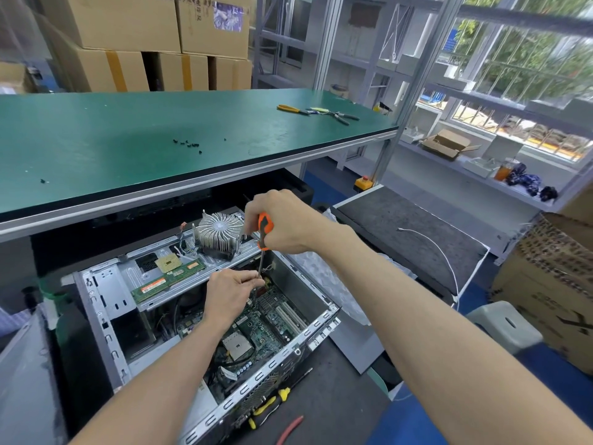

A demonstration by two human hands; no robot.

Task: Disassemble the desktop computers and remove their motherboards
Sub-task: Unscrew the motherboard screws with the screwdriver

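- Green worktop (160, 130) carries loose black screws (189, 144) and pliers (321, 111); below it lies my open computer case (106, 303), motherboard (263, 329) still inside.
- My right hand (288, 223) grips the orange screwdriver (265, 226).
- My left hand (229, 293) pinches its shaft above the board.

Two bare forearms reach in from the bottom edge, one from the lower left and one from the lower right. Neither shows a sleeve: both are uncovered up to the frame's edge. The left hand (228, 295) wears no glove, ring or watch, and its wrist is plain. The right hand (284, 221) is likewise ungloved, with no band or jewellery on the wrist. No other part of the person shows.
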